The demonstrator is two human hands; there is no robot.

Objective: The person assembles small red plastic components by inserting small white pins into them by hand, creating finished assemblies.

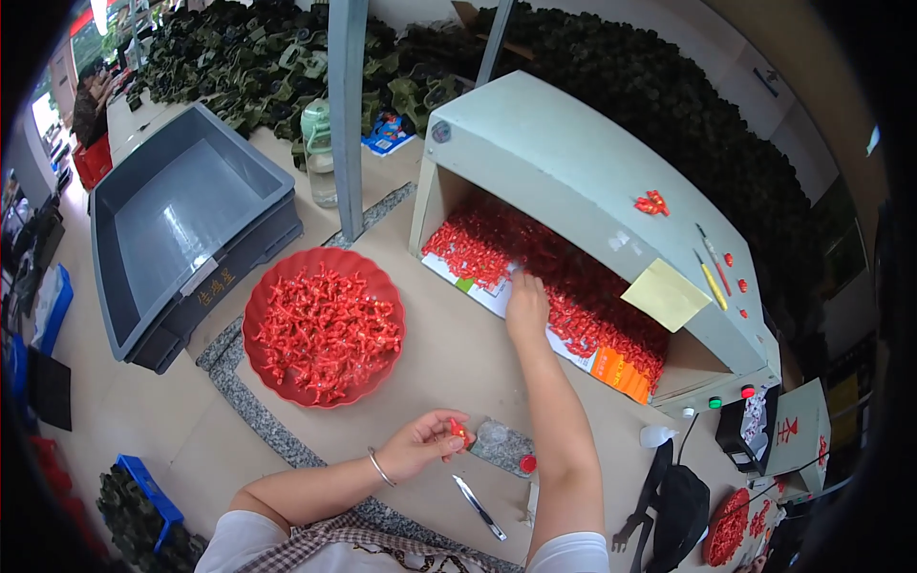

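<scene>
Head view, left edge: grey plastic bin (181,224) sits on the bench, well apart from my hands; dark blue crate (148,482) lower down on the floor.
Red bowl: scalloped red bowl (263,296) heaped with small red plastic pieces (325,329), left of and above my left hand.
Left hand: my left hand (420,444) is pinched narrow, thumb and forefinger closed on one small red part (458,433); bracelet at the wrist.
Bench near left hand: a clear flat fixture (501,444) with a red cap at its corner lies just beside my fingertips; tweezers (479,508) lie below it.
Right hand: my right hand (526,304) reaches into the mouth of the pale hooded machine (564,162), fingers down on the red parts pile (564,277); I cannot tell whether it grips anything, the fingertips are hidden.
Risk, my judgement: the pinched part is tiny and could slip onto the bench; my right forearm crosses above the fixture and could sweep it or the tweezers.
Obstruction: the hood's low opening limits reach and sight into the pile.
Right side: yellow note (666,293) and pens (712,263) on the hood, black pouch (683,497) on the bench.
</scene>
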